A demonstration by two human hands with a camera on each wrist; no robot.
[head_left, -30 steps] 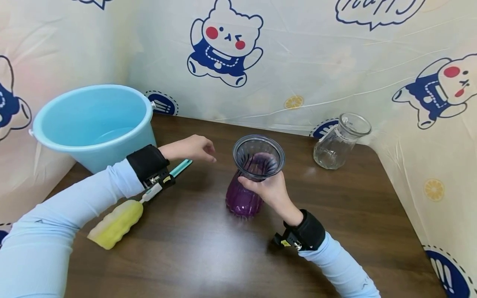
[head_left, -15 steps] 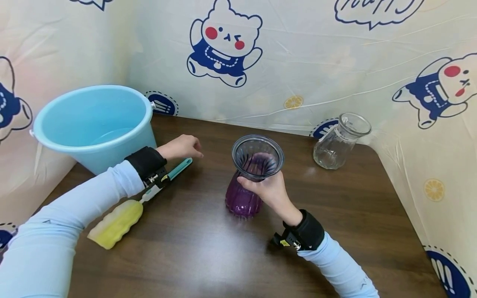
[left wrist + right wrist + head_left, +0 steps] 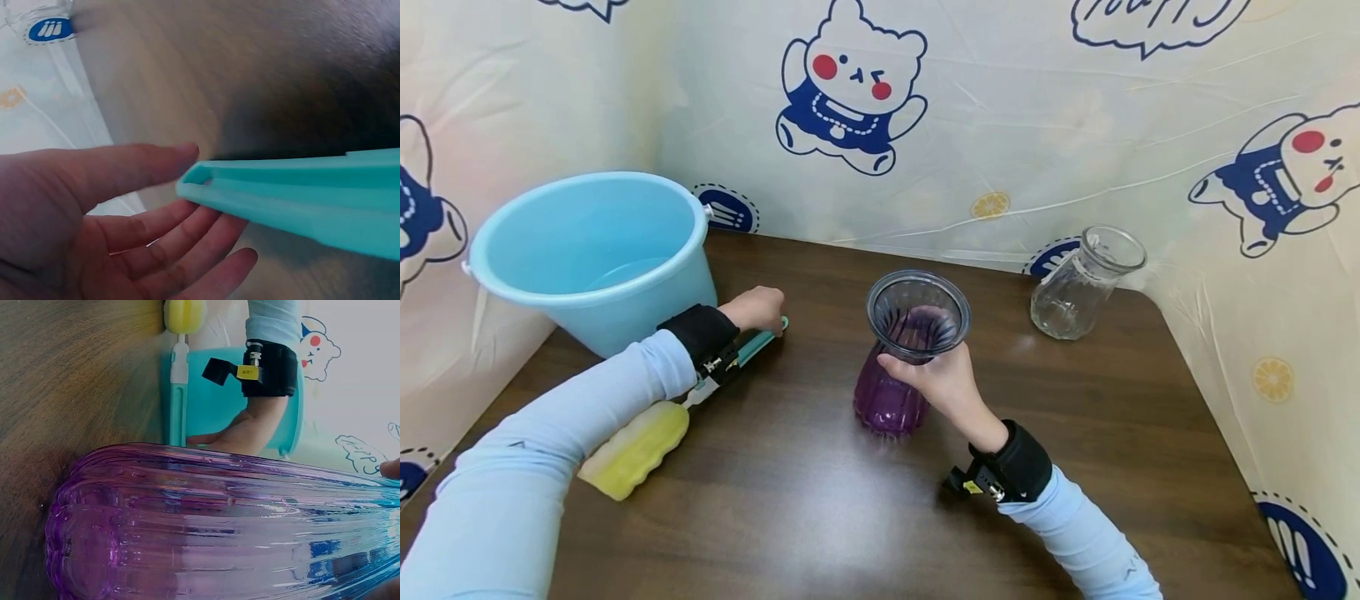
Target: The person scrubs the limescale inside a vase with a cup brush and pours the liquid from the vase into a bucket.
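A sponge bottle brush (image 3: 640, 450) with a yellow and white head and teal handle lies slantwise on the table. My left hand (image 3: 758, 310) is at the handle's far end. In the left wrist view, its thumb and loosely extended fingers lie either side of the teal handle tip (image 3: 206, 178), fingertips right at its lower edge. My right hand (image 3: 943, 379) grips the neck of a ribbed glass vase (image 3: 887, 396), purple below and bluish-grey at its wide rim. The vase stands on the table, tilted in the head view; most of the right fingers are hidden behind it.
A light blue bucket (image 3: 602, 321) stands at the back left, beside the left hand. A clear glass jar (image 3: 1071, 300) stands at the back right. A printed plastic sheet (image 3: 1000, 108) hangs behind the brown wooden table (image 3: 820, 517).
My left hand has drawn back leftward and lowered onto the end of the brush handle. The right hand and the vase have stayed in place.
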